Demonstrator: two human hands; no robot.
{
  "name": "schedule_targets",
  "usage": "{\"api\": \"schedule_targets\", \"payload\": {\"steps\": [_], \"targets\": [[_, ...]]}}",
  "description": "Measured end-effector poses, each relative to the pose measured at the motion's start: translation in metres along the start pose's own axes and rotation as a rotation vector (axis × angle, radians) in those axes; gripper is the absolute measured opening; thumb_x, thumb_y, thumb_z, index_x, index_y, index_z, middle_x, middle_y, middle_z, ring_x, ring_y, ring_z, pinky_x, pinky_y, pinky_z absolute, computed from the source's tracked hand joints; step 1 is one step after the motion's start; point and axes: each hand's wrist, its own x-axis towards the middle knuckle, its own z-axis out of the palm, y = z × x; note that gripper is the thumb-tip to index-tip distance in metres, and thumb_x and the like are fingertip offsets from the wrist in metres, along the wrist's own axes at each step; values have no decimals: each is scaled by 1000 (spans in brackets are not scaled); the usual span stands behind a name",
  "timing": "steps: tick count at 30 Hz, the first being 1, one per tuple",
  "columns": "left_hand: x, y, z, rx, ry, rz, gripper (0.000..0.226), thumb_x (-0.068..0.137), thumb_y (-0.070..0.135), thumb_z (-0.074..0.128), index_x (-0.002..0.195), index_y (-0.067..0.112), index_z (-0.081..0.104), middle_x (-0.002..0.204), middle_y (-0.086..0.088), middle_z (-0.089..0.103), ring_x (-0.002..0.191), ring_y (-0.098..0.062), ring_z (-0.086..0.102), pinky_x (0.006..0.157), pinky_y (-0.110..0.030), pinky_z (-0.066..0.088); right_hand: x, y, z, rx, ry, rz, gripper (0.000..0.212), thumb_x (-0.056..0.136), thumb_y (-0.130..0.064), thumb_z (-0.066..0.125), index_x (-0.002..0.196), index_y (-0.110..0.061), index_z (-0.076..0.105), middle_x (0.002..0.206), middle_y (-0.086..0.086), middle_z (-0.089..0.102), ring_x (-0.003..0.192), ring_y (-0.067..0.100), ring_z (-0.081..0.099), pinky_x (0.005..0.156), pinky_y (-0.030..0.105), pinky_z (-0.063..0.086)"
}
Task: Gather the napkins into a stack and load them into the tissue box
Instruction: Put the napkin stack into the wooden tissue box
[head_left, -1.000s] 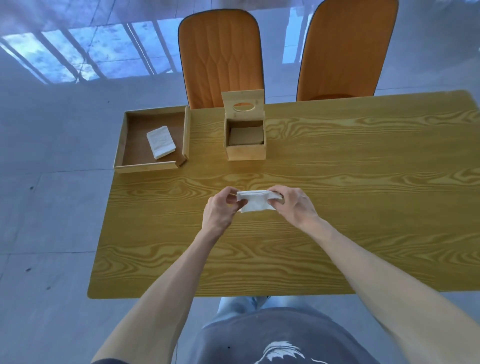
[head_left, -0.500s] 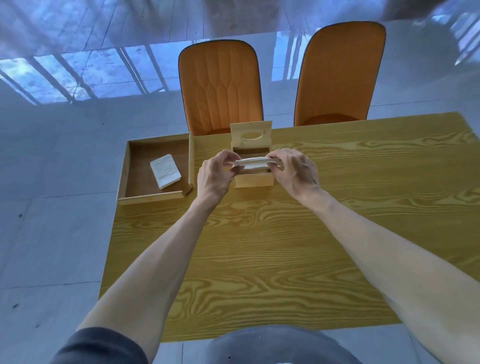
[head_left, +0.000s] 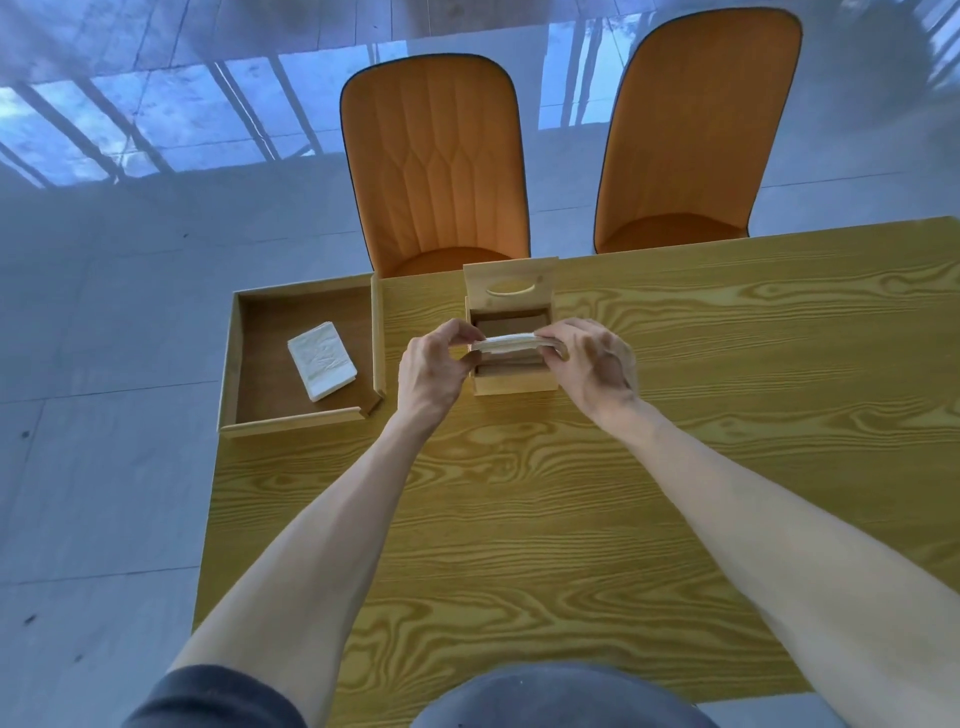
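Observation:
A flat stack of white napkins (head_left: 506, 343) is held level right over the open top of the wooden tissue box (head_left: 514, 383). My left hand (head_left: 431, 369) pinches its left end and my right hand (head_left: 592, 358) pinches its right end. The box's lid (head_left: 510, 288), with an oval slot, stands upright at the back. Further white napkins (head_left: 322, 360) lie in the wooden tray (head_left: 291, 420) to the left of the box. How deep the stack sits in the box is hidden by my fingers.
The box and tray stand near the far edge of a yellow wood-grain table (head_left: 571, 519). Two orange chairs (head_left: 436, 166) (head_left: 696, 140) stand behind it. The tray overhangs the table's left edge.
Both hands carried the napkin stack from the table's middle forward to the tissue box and now hold it slightly lower over the opening.

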Motion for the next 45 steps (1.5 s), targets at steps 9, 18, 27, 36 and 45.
{"api": "schedule_targets", "payload": {"steps": [9, 18, 27, 36, 45], "targets": [[16, -2, 9, -68, -45, -50, 30, 91, 40, 69, 111, 18, 73, 108, 2, 77, 102, -15, 70, 83, -30, 52, 21, 21, 5, 145, -161, 81, 23, 95, -34, 60, 114, -23, 68, 105, -2, 74, 93, 20, 67, 75, 33, 53], [22, 0, 31, 103, 19, -202, 38, 94, 48, 59, 114, 19, 73, 126, -5, 57, 124, -25, 46, 86, -32, 38, 43, 16, 9, 1, -159, 107, 29, 97, -36, 59, 120, -22, 70, 110, 10, 70, 108, 27, 59, 73, 29, 43], [17, 7, 40, 128, 165, -239, 34, 94, 47, 61, 110, 20, 72, 124, -2, 60, 115, -23, 55, 74, -30, 38, 51, 12, 26, 7, -26, 77, 21, 91, -30, 69, 108, -18, 73, 99, 9, 73, 97, 22, 60, 79, 32, 47], [29, 9, 40, 178, 168, -230, 33, 96, 45, 59, 107, 20, 76, 113, -4, 71, 99, -30, 67, 72, -30, 36, 58, 18, 37, -60, -181, 42, 27, 102, -34, 47, 108, -22, 70, 108, 5, 72, 100, 26, 64, 77, 29, 44], [53, 9, 33, 272, 135, -174, 21, 92, 34, 68, 110, 26, 77, 113, -4, 74, 98, -30, 69, 69, -31, 40, 66, 10, 46, -165, -151, 115, 45, 98, -28, 34, 67, -11, 62, 71, 5, 70, 62, 23, 53, 68, 30, 34]]}}
